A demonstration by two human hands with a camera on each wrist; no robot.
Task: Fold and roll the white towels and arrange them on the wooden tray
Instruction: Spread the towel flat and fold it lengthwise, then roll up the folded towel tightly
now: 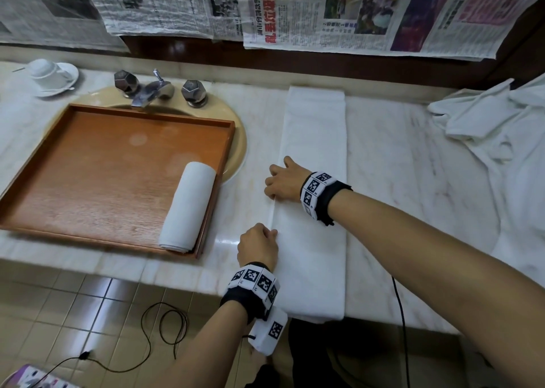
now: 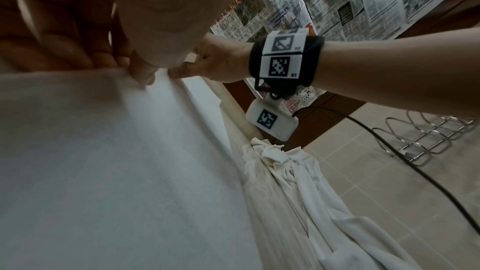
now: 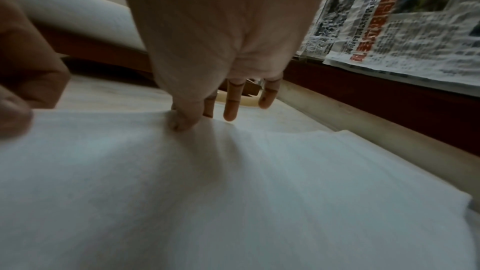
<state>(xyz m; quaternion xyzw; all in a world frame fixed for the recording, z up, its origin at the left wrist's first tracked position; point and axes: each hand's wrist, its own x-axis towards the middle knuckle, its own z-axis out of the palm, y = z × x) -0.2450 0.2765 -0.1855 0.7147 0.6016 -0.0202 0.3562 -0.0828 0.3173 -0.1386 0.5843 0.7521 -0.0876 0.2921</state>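
Left hand (image 1: 257,244) pinches the left long edge of the folded towel (image 1: 314,163) near its near end; right hand (image 1: 283,181) holds the same edge a bit farther along, thumb and first finger on the cloth, the other fingers (image 3: 231,108) loosely extended past it over the worktop (image 1: 392,152). Towel lies as a long strip running near to far, right of the tray (image 1: 88,163), with its near end drooping over the worktop's front lip. One finished roll (image 1: 188,208) already sits in the tray, against its right wall. My read: step in hand is squaring or refolding this strip lengthwise before rolling. Risks: both grips sit close together in the near half, so the far half is uncontrolled; pulling the edge across could skew it and leave layers offset, giving a coned roll. Layers at the far end already look slightly stepped in the right wrist view. Overhanging near end could drag the strip off the lip if the hands let go together. Tray rests over the sink (image 1: 236,140) rather than flat worktop; a heavy placement on its far side might rock it, though I can't tell how it's supported. Loose pile (image 1: 486,128) at far right is well apart, but its cloth hangs down the front, so tugging one piece could pull the lot to the floor.
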